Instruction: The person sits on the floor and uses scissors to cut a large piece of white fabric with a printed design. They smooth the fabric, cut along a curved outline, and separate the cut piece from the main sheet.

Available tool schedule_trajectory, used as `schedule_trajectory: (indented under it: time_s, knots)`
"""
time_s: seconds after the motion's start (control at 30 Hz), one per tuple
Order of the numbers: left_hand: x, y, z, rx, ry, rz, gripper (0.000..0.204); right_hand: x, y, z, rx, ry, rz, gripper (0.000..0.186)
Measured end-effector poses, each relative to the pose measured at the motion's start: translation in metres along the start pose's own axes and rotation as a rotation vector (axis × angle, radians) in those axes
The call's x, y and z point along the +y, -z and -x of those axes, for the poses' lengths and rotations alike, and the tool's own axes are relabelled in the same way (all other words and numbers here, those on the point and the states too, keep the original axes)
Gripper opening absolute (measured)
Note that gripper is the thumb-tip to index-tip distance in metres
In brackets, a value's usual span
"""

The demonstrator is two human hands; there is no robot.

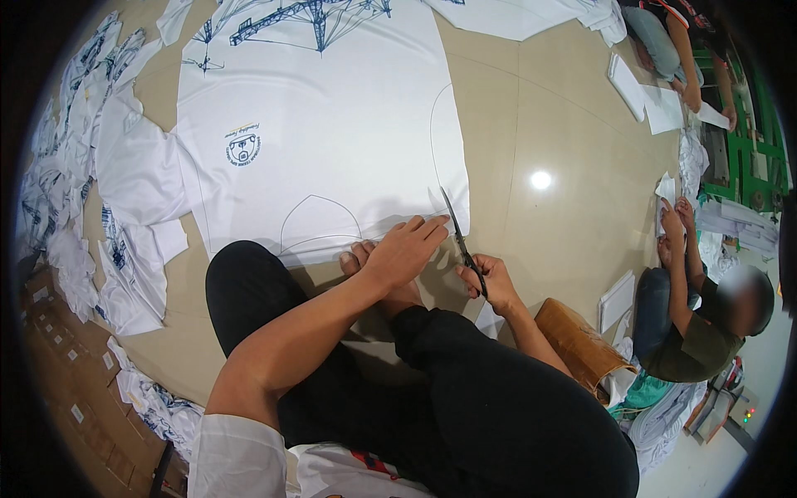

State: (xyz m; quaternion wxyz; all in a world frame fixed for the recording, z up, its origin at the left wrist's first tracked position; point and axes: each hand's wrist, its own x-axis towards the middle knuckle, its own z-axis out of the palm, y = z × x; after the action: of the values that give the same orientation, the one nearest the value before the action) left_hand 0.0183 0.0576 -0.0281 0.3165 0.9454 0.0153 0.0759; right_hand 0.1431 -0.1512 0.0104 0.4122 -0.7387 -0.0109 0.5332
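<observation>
A large white fabric panel lies on the floor before me, printed with blue crane drawings and a small emblem, and marked with thin curved outlines. My right hand grips the handles of long dark scissors, whose blades are parted at the panel's lower right, by a drawn curve. Just left of the blades, my left hand rests on the fabric's lower edge with fingers stretched out. My bare foot is partly hidden beneath that hand and forearm, between my dark-trousered knees.
Piled white printed fabric lies left, beside cardboard. A co-worker sits at right, hands raised on white material; another works farther back. A brown package lies by my right knee. Green racks line the right side.
</observation>
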Motion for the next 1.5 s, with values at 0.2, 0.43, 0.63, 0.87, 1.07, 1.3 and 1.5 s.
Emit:
schedule_trajectory:
  time_s: [0.2, 0.43, 0.63, 0.87, 1.07, 1.3, 1.5]
  knots:
    - [0.001, 0.001, -0.001, -0.006, 0.019, 0.007, 0.027, 0.003, 0.0, 0.001, 0.005, -0.003, 0.015, 0.033]
    - [0.0, 0.0, -0.001, -0.002, 0.02, 0.014, 0.029, 0.006, -0.002, 0.002, 0.01, 0.005, 0.004, 0.033]
    - [-0.001, -0.003, 0.0, 0.016, 0.015, -0.002, 0.03, 0.005, -0.002, 0.004, 0.003, -0.003, 0.01, 0.032]
    - [0.001, 0.003, -0.002, -0.002, 0.012, 0.016, 0.031, 0.008, -0.002, 0.001, 0.01, 0.004, -0.014, 0.034]
    - [0.003, 0.004, -0.003, 0.113, 0.022, 0.06, 0.027, -0.006, -0.01, -0.014, -0.003, 0.035, -0.051, 0.034]
    - [0.002, 0.003, -0.003, 0.104, 0.001, 0.08, 0.025, -0.01, -0.012, -0.019, -0.028, 0.06, -0.072, 0.033]
    - [0.0, 0.001, -0.002, 0.079, -0.003, 0.068, 0.029, -0.011, -0.014, -0.016, -0.01, 0.049, -0.067, 0.033]
